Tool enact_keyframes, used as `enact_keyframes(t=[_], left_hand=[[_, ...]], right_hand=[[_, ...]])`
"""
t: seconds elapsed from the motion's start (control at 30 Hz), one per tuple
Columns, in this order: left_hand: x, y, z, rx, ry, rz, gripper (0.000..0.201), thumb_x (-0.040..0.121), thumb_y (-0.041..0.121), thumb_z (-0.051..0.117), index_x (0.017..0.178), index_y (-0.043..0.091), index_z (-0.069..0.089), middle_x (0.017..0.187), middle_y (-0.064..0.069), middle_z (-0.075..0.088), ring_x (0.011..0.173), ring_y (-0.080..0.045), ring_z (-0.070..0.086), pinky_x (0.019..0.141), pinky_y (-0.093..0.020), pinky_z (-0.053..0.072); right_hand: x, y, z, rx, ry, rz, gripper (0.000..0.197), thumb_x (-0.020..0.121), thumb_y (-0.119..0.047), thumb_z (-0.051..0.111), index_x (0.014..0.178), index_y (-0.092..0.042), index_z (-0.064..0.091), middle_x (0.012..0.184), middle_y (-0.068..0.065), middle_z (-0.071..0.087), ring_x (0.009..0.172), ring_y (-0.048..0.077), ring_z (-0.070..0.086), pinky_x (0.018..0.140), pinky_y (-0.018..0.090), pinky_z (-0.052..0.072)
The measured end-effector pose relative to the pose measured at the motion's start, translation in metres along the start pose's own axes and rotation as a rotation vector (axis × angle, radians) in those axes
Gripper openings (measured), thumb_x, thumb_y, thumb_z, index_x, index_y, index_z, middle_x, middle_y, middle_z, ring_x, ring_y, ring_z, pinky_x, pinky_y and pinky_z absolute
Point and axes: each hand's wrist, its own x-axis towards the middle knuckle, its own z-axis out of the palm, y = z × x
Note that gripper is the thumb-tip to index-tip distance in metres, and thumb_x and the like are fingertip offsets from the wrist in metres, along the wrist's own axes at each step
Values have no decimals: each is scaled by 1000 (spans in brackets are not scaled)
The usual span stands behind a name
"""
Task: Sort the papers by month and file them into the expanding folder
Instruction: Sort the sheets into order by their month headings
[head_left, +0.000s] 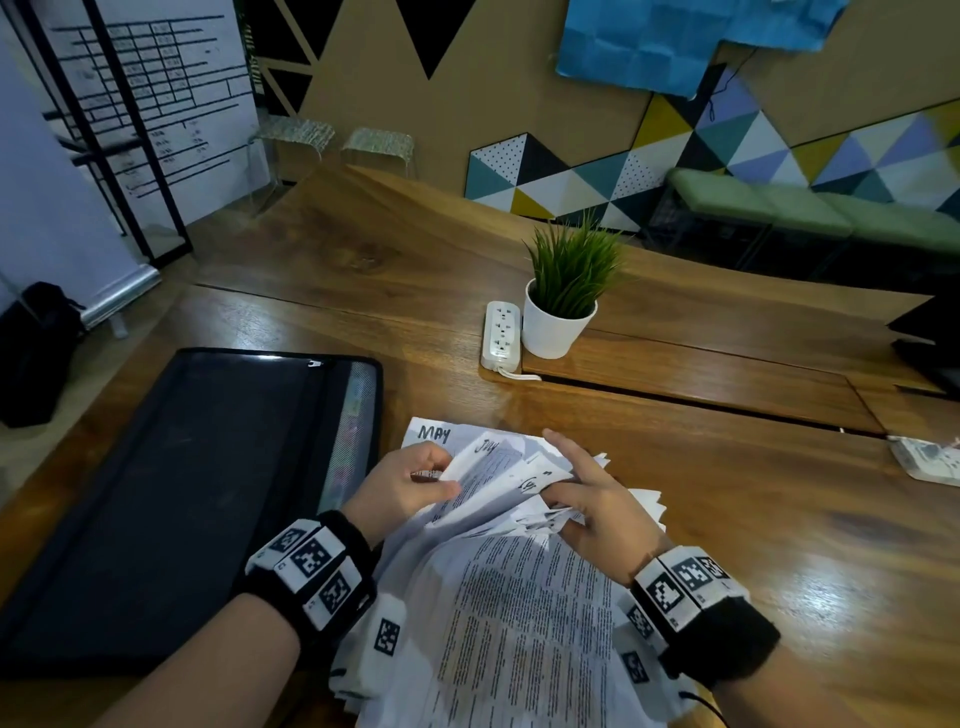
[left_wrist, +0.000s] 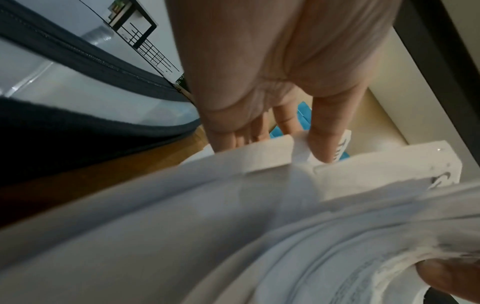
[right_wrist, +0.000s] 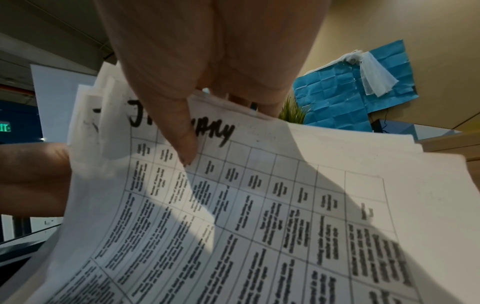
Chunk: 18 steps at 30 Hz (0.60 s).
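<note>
A loose stack of printed papers (head_left: 514, 613) lies on the wooden table (head_left: 727, 519) in front of me, with months handwritten at the tops. A sheet marked "May" (head_left: 434, 432) lies flat at the far edge. My left hand (head_left: 410, 480) pinches the lifted corners of a few sheets (left_wrist: 270, 152), one marked "July". My right hand (head_left: 582, 496) grips other fanned sheets between thumb and fingers, index finger stretched out. In the right wrist view my thumb (right_wrist: 182, 139) presses on a tabled sheet headed "January" (right_wrist: 259, 205). The dark expanding folder (head_left: 171, 499) lies to the left, its pockets (head_left: 353, 415) facing the papers.
A white potted plant (head_left: 563, 296) and a white power strip (head_left: 501, 335) stand at mid-table beyond the papers. A small printed item (head_left: 930, 460) lies at the right edge. A dark bag (head_left: 36, 353) sits on the floor at the left.
</note>
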Motion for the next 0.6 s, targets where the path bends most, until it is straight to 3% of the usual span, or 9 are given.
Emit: enact_keyframes(t=[0.1,0.2,0.23,0.3,0.37,0.4,0.43,0.5,0.6], left_hand=[[-3,-1,3,-91,-97,-39,10,72,7,75,77,15,74,99,0,71,94,-3,66,84,-13,48],[-2,-9,4,-117,-154,-93,35,74,-8,73,64,25,76,100,2,72,101,-1,65,83,-13,48],[-3,-11,4,-135,-172,-97,30,70,-6,76,63,24,76,96,3,74,101,-3,65,82,-14,49],[-5,-10,4,-140,-173,-98,10,60,15,81,62,22,75,99,4,74,104,-3,64,87,-16,47],[-5,-9,3,-77,-94,-70,19,64,42,76,70,24,75,112,9,68,112,3,56,97,-20,38],[-2,-11,2,-69,7,-67,23,74,45,70,76,22,74,109,11,68,108,5,56,97,-23,38],[1,-12,1,-75,120,-78,24,83,42,65,81,19,73,100,10,71,100,3,60,93,-28,42],[10,-22,-3,-5,279,-144,30,86,38,63,93,9,68,93,-1,73,92,-14,67,90,-42,50],[12,-31,-2,49,323,-245,55,84,18,70,131,4,46,109,-10,65,105,-29,62,98,-50,46]], right_hand=[[1,3,6,-9,24,-48,47,66,3,70,90,-35,56,142,-10,26,124,12,31,100,28,28],[-1,5,10,10,18,-60,49,61,6,67,87,-35,58,132,-13,40,130,17,26,103,32,24],[-2,6,10,9,6,-66,46,62,6,66,85,-34,62,130,-13,44,131,17,27,104,31,24],[-3,5,9,21,-23,-58,37,65,5,65,88,-24,68,122,-5,56,127,15,36,103,30,29],[-3,2,6,34,-50,-13,33,69,4,62,90,-20,70,110,-1,63,113,14,51,91,25,37],[-3,0,4,36,-55,1,33,70,3,61,91,-20,70,105,-2,63,104,14,55,85,21,38],[-4,0,3,43,-62,10,33,70,2,60,92,-20,70,102,-3,63,97,14,57,80,19,39],[-5,0,1,72,-73,32,36,70,2,58,93,-21,70,100,-5,62,94,14,59,77,21,44],[-9,2,-1,100,-79,65,38,68,4,58,94,-20,70,99,-4,63,93,13,60,78,29,50]])
